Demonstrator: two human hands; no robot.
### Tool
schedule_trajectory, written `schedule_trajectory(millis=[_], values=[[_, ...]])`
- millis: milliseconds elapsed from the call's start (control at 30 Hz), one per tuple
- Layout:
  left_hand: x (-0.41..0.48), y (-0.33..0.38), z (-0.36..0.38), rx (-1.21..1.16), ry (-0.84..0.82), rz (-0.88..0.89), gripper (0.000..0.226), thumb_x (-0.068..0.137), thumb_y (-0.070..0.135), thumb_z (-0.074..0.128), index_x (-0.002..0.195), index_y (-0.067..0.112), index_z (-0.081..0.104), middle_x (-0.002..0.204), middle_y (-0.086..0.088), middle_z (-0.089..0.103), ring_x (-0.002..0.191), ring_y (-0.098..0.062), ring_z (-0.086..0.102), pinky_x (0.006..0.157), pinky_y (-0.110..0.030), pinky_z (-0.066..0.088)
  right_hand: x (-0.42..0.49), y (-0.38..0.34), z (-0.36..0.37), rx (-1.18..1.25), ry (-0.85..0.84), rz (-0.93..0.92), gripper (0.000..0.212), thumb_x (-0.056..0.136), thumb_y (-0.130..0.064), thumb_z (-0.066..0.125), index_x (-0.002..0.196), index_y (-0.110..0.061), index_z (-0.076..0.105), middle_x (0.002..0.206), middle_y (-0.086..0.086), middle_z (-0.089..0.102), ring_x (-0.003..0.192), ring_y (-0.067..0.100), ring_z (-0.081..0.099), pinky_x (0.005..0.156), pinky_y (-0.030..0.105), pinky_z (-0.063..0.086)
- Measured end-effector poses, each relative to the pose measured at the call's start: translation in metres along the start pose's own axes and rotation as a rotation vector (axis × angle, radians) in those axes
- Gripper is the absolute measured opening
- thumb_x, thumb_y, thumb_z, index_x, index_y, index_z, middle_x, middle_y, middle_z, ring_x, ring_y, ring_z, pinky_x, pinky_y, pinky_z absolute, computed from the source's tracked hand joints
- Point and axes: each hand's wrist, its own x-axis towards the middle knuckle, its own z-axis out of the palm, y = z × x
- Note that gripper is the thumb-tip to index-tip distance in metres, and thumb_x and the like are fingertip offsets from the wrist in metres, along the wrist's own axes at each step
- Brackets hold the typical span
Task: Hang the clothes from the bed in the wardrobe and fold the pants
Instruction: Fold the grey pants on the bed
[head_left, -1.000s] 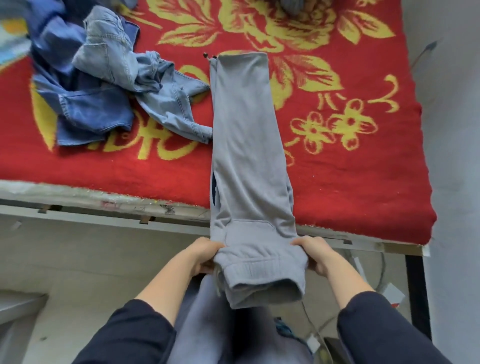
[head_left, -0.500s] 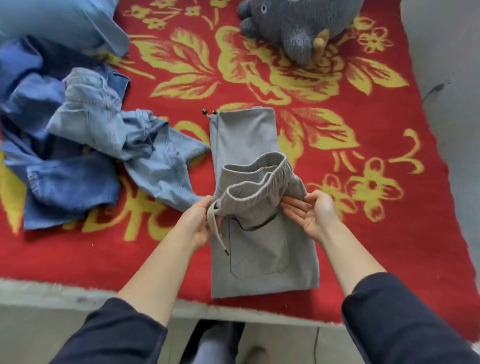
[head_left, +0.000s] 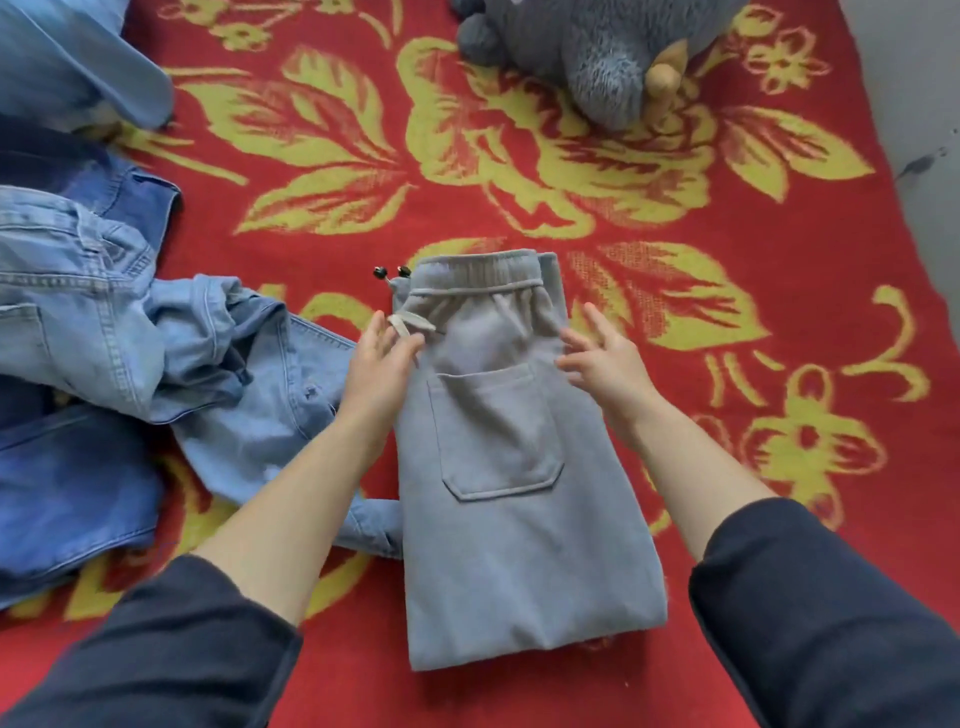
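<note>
While the grey pants (head_left: 519, 519) lie folded on the red blanket (head_left: 779, 597) with their long axis running near to far — waistband (head_left: 478, 273) far, fold near — the 2 hands flank the far half. The left hand (head_left: 382, 364) is at the left edge by the drawstring (head_left: 410, 325) and the right hand (head_left: 602, 364) at the right edge. Both have fingers spread, pinching nothing. Another fold would likely run along that axis, with neither hand nearer. Crumpled jeans (head_left: 234, 374) lie just left.

Jeans (head_left: 218, 374) leftward (bare blanket (head_left: 779, 322) rightward)
</note>
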Motion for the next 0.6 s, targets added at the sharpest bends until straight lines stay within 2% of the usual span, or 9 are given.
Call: schedule_trajectory(millis=[67, 133, 200, 233, 300, 367, 433, 500, 600], values=[[-0.020, -0.033, 0.003, 0.428, -0.015, 0.198, 0.069, 0.093, 0.021, 0.058, 0.152, 0.019, 0.021, 0.156, 0.002, 0.025, 0.143, -0.012, 0.022, 0.117, -0.030, 0.019, -0.013, 0.030, -0.002, -0.355, -0.046, -0.061, 0.073, 0.083, 0.005, 0.055, 0.148, -0.021, 0.034, 0.142, 0.006, 0.049, 0.131, 0.016, 0.046, 0.084, 0.011, 0.045], [-0.050, -0.070, 0.006, 0.793, -0.077, 0.341, 0.071, 0.092, 0.024, 0.057, 0.152, 0.018, 0.019, 0.159, 0.000, 0.014, 0.147, -0.017, 0.008, 0.119, -0.032, 0.008, -0.035, 0.063, -0.009, -0.730, -0.093, -0.122, 0.068, 0.083, -0.006, 0.058, 0.146, -0.021, 0.039, 0.146, 0.006, 0.046, 0.136, 0.016, 0.040, 0.101, 0.018, 0.035], [-0.085, -0.102, 0.013, 1.053, -0.145, 0.477, 0.069, 0.091, 0.028, 0.052, 0.151, 0.018, 0.020, 0.159, -0.002, 0.010, 0.148, -0.020, 0.007, 0.119, -0.037, 0.009, -0.060, 0.093, -0.017, -0.970, -0.155, -0.176, 0.065, 0.085, -0.014, 0.059, 0.146, -0.021, 0.039, 0.153, 0.004, 0.035, 0.143, 0.014, 0.027, 0.113, 0.024, 0.021], [-0.104, -0.116, 0.017, 1.154, -0.194, 0.538, 0.066, 0.089, 0.031, 0.048, 0.150, 0.016, 0.026, 0.159, -0.005, 0.015, 0.147, -0.023, 0.014, 0.118, -0.040, 0.015, -0.073, 0.105, -0.023, -1.067, -0.184, -0.214, 0.064, 0.086, -0.016, 0.059, 0.147, -0.019, 0.038, 0.155, 0.003, 0.030, 0.145, 0.015, 0.022, 0.116, 0.026, 0.017], [-0.138, -0.143, 0.023, 1.282, -0.306, 0.605, 0.064, 0.085, 0.036, 0.044, 0.144, 0.013, 0.040, 0.154, -0.010, 0.029, 0.141, -0.028, 0.031, 0.115, -0.044, 0.026, -0.099, 0.125, -0.032, -1.252, -0.205, -0.325, 0.064, 0.082, -0.017, 0.063, 0.144, -0.016, 0.044, 0.155, 0.006, 0.030, 0.145, 0.023, 0.024, 0.118, 0.035, 0.020], [-0.165, -0.169, 0.021, 1.335, -0.390, 0.617, 0.065, 0.084, 0.041, 0.048, 0.142, 0.011, 0.045, 0.153, -0.013, 0.030, 0.139, -0.030, 0.035, 0.112, -0.042, 0.024, -0.121, 0.141, -0.038, -1.391, -0.211, -0.441, 0.060, 0.076, -0.023, 0.070, 0.134, -0.014, 0.057, 0.148, 0.010, 0.043, 0.138, 0.031, 0.037, 0.112, 0.045, 0.034], [-0.181, -0.189, 0.014, 1.390, -0.403, 0.564, 0.075, 0.077, 0.045, 0.062, 0.142, 0.010, 0.045, 0.152, -0.018, 0.030, 0.138, -0.032, 0.034, 0.110, -0.039, 0.021, -0.137, 0.156, -0.049, -1.523, -0.254, -0.537, 0.059, 0.079, -0.039, 0.060, 0.133, -0.014, 0.058, 0.146, 0.010, 0.046, 0.136, 0.032, 0.040, 0.111, 0.047, 0.031], [-0.188, -0.201, 0.011, 1.475, -0.350, 0.513, 0.088, 0.064, 0.036, 0.073, 0.142, 0.006, 0.043, 0.150, -0.024, 0.031, 0.138, -0.036, 0.032, 0.112, -0.042, 0.023, -0.146, 0.170, -0.063, -1.591, -0.346, -0.586, 0.072, 0.078, -0.052, 0.055, 0.140, -0.016, 0.049, 0.150, 0.013, 0.039, 0.140, 0.030, 0.034, 0.111, 0.045, 0.024], [-0.189, -0.203, 0.015, 1.594, -0.239, 0.525, 0.081, 0.064, 0.013, 0.058, 0.142, 0.003, 0.041, 0.147, -0.030, 0.030, 0.138, -0.040, 0.032, 0.112, -0.046, 0.033, -0.147, 0.181, -0.070, -1.688, -0.389, -0.593, 0.092, 0.060, -0.044, 0.077, 0.142, -0.014, 0.047, 0.148, 0.020, 0.040, 0.137, 0.033, 0.039, 0.111, 0.048, 0.033]])
